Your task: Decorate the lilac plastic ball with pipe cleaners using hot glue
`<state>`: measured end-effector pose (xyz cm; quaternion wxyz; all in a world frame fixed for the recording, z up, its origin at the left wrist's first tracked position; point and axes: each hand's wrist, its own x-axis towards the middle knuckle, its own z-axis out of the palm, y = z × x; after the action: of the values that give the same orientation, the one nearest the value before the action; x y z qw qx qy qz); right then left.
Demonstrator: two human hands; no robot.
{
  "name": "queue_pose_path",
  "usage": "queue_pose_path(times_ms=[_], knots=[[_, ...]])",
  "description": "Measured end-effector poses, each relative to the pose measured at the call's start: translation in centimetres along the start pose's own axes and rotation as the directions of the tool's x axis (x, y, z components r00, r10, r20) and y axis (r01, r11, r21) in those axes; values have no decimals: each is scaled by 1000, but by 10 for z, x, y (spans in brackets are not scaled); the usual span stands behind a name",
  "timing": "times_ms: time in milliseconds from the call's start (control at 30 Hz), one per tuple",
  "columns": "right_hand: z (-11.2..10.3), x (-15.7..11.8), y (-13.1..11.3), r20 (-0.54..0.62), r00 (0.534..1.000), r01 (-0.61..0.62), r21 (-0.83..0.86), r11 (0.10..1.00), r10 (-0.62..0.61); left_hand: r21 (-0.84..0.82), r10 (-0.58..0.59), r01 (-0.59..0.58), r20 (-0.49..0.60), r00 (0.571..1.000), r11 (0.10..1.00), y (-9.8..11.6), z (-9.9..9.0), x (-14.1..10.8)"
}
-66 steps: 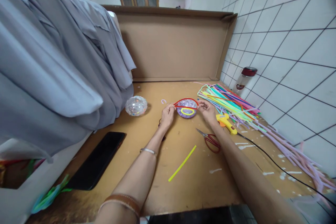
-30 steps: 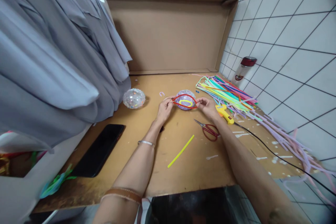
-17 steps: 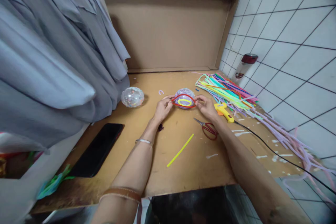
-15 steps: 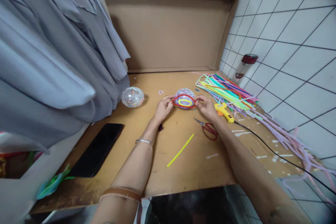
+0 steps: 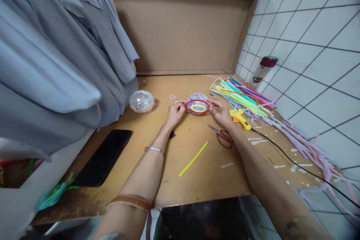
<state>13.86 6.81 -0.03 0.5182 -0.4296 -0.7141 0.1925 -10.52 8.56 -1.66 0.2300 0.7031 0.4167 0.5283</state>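
My left hand (image 5: pixel 176 113) pinches the left end of a red pipe cleaner (image 5: pixel 198 101), bent into a pointed oval. Its right end is pinched in my right hand (image 5: pixel 220 111). Behind the oval sits a round purple fuzzy ball (image 5: pixel 197 95), with a yellow pipe cleaner ring (image 5: pixel 198 108) showing on its front inside the red outline. Whether the red oval touches the ball I cannot tell. Below, on the table, lie a straight yellow pipe cleaner (image 5: pixel 193 159) and red-handled scissors (image 5: pixel 223 137), close to my right wrist.
A clear ball (image 5: pixel 142 101) stands at left, above a black phone (image 5: pixel 104 157). At right lie a yellow glue gun (image 5: pixel 240 119) with a black cord and a heap of coloured pipe cleaners (image 5: pixel 242 95). A cardboard wall (image 5: pixel 180 33) stands behind; grey cloth (image 5: pixel 64 52) hangs at left.
The view has tilted slightly, so everything sits a little higher. My right index finger is stretched out more towards the ball; both hands keep their hold on the red pipe cleaner.
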Motion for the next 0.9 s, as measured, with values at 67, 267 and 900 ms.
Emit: queue_pose_path(times_ms=[67, 267, 900], knots=[[1, 0, 0, -2, 1000, 9, 8, 1000, -9, -14, -30, 29, -14, 999, 999, 0, 1, 1], [4, 0, -5, -12, 999, 41, 23, 999, -41, -23, -77, 76, -19, 997, 997, -1, 1, 2], [2, 1, -4, 8, 1000, -20, 76, 997, 20, -79, -162, 160, -16, 987, 984, -3, 4, 3]])
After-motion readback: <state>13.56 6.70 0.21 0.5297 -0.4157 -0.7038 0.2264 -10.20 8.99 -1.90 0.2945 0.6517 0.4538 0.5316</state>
